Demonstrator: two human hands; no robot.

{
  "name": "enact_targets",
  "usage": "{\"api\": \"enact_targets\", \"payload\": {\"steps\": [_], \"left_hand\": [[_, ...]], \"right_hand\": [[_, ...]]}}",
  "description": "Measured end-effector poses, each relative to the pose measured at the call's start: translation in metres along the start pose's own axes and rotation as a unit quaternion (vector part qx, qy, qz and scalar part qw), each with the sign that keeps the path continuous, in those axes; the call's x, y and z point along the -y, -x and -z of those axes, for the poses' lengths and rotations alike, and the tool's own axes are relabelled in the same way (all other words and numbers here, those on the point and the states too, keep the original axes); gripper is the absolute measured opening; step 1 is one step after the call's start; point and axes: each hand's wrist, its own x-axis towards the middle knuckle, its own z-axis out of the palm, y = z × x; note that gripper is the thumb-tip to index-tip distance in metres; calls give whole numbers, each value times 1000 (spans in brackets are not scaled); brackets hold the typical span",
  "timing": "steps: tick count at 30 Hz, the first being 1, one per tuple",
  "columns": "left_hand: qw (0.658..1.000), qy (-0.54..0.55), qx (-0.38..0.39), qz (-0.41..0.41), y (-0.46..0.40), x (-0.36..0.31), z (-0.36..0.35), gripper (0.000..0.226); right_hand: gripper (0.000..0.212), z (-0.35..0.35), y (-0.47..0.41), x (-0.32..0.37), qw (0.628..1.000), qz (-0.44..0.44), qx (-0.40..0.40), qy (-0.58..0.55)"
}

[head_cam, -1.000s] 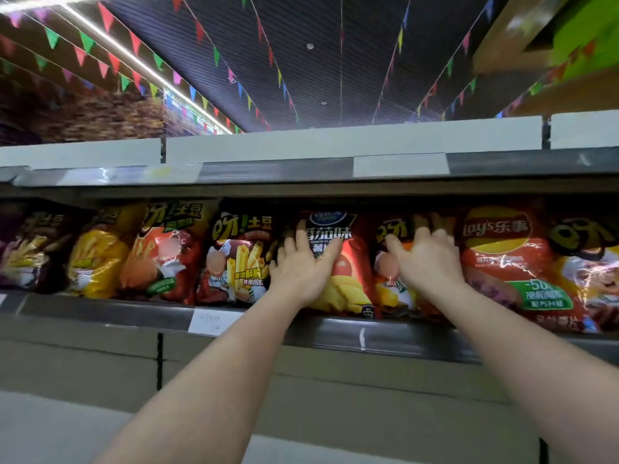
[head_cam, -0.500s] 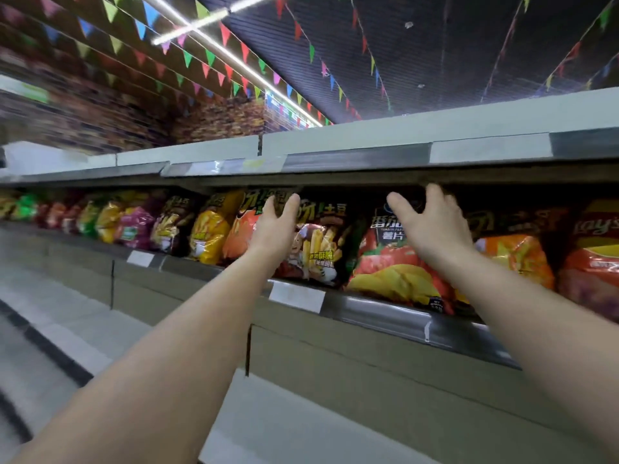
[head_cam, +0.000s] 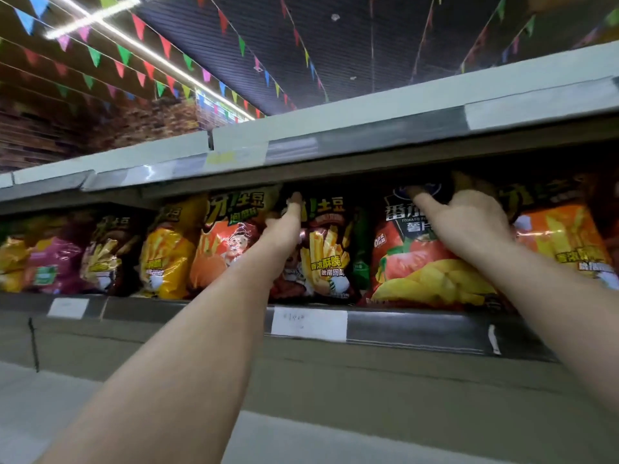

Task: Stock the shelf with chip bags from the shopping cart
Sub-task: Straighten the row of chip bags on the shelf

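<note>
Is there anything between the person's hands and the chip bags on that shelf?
Nothing visible. The right hand already lies on the upper part of the red tomato chip bag, and the left hand reaches the top of the dark fries bag. Both bags stand in the shelf row.

Head camera tilted up at shelf (head_cam: 368, 324) (close, from below).

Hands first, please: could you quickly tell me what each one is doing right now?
Left hand: open, fingers against the fries bag.
Right hand: fingers curled over the tomato chip bag top.
</note>
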Motion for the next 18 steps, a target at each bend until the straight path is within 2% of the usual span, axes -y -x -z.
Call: {"api": "enact_targets", "payload": {"steps": [4, 9, 14, 18], "left_hand": [[997, -59, 39, 4, -4, 5, -13, 77], [997, -47, 57, -10, 6, 2, -21, 82], [996, -53, 69, -17, 23, -2, -14, 82], [992, -102, 29, -68, 31, -7, 4, 74]], "right_hand": [[64, -4, 3, -4, 1000, 0, -7, 31], [59, -12, 9, -1, 998, -6, 2, 64], [53, -6, 9, 6, 992, -14, 49, 119], [57, 3, 16, 20, 988, 48, -12, 145]]}}
